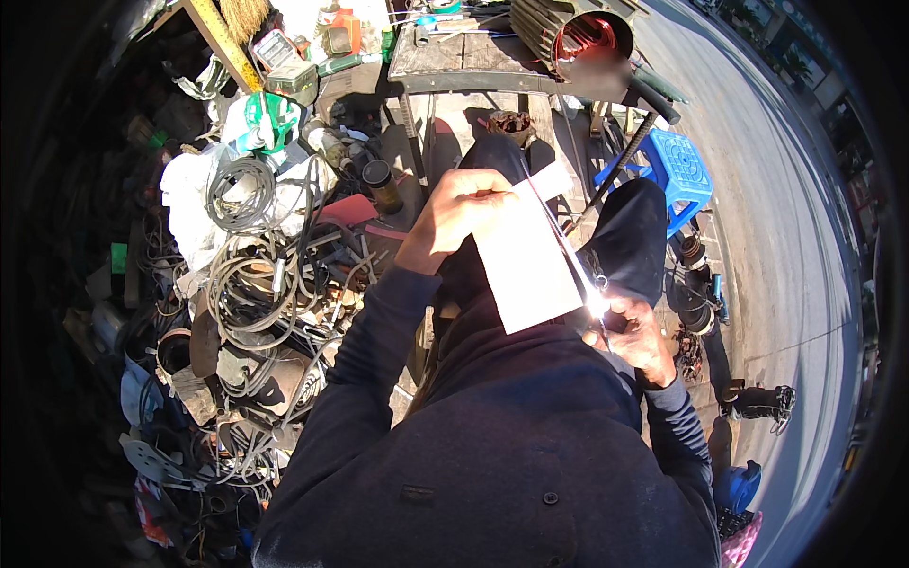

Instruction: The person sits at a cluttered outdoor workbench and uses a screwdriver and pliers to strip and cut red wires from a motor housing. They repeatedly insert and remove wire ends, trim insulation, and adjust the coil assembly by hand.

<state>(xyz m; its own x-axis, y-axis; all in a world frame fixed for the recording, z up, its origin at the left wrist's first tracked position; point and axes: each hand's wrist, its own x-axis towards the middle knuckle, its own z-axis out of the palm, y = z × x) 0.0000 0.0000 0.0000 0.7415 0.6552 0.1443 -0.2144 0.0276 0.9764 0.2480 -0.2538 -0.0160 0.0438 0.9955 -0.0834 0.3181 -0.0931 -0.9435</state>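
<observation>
My left hand is closed on the upper left edge of a pale, stiff sheet, like paper or card, held above my lap. Along the sheet's right edge runs a long, thin metal blade, with a strip of pale sheet on its other side. The blade looks like part of scissors. My right hand closes round their near end, where strong glare hides the handles and some fingers. My dark-trousered knees are spread beneath.
Coiled cables and scrap heap up on the left. Ahead stands a wooden table bearing a ribbed motor housing with red windings. A blue plastic stool is at the right, beside the road. A dark can sits left of my hand.
</observation>
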